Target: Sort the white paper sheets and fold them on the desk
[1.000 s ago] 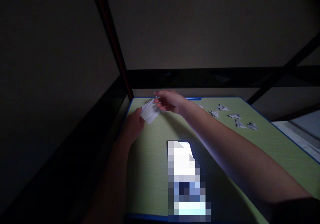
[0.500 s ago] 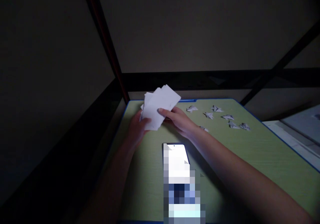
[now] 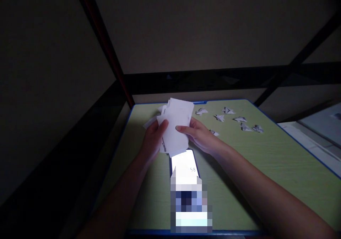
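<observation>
The room is dark, and behind the pale green surface point(image 3: 266, 168) with its blue edge we see a plain wall point(image 3: 199, 36), which has a black band point(image 3: 197, 81) along its lower part. In the middle, above the surface, there is a loose stack of white paper sheets point(image 3: 177, 139), and both hands hold it. The left hand point(image 3: 151, 139) has its thumb on the top sheet from the left side, and the right hand point(image 3: 199, 136) has its thumb on it from the right. The fingers of both hands are closed on the stack (most of them are behind the paper, so we cannot tell how each one is bent). The sheets are not well aligned; some corners stick out at the top and left. In our view, the lower edge of the stack covers part of the upper end of a phone point(image 3: 190, 160), which lies on the surface with a bright screen. Near the right hand and farther right, we count seven small folded paper pieces point(image 3: 240, 119), one partly hidden by the right arm point(image 3: 247, 175).
</observation>
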A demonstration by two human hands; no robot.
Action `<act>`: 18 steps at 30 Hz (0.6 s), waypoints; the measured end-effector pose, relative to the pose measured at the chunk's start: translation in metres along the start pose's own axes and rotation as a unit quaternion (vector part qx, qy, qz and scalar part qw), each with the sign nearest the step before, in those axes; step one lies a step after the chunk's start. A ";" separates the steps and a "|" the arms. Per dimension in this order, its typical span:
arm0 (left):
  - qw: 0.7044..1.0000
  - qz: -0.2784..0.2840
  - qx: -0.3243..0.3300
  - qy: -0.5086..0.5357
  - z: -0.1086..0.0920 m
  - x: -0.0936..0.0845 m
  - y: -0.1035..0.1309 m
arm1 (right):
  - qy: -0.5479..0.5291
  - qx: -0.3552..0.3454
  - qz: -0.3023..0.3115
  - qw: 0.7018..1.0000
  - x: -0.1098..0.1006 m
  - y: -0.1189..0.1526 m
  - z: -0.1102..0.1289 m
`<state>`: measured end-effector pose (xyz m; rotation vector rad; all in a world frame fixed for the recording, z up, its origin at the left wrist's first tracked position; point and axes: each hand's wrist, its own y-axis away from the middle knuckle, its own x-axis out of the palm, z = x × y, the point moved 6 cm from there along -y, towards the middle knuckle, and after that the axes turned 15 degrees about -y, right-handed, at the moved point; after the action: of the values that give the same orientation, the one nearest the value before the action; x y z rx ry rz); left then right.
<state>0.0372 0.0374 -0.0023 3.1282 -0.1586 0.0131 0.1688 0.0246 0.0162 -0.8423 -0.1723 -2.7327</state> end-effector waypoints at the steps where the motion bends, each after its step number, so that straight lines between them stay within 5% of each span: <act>1: 1.000 0.009 0.000 0.019 -0.001 0.003 0.001 | 0.000 -0.013 -0.015 1.000 -0.003 0.000 0.001; 5: 0.996 0.058 -0.015 0.070 -0.005 0.013 0.003 | 0.029 -0.093 -0.089 0.991 -0.008 0.001 0.008; 10: 0.990 0.090 -0.053 0.097 -0.004 0.021 0.008 | 0.161 -0.215 -0.101 0.958 0.002 0.009 0.014; 18: 0.995 0.059 -0.055 0.058 0.000 0.028 0.012 | 0.462 -0.353 -0.107 0.806 0.001 0.025 0.020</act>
<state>0.0636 0.0228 -0.0016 2.9940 -0.3307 0.1798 0.1860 0.0039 0.0347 0.5229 1.0432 -3.0563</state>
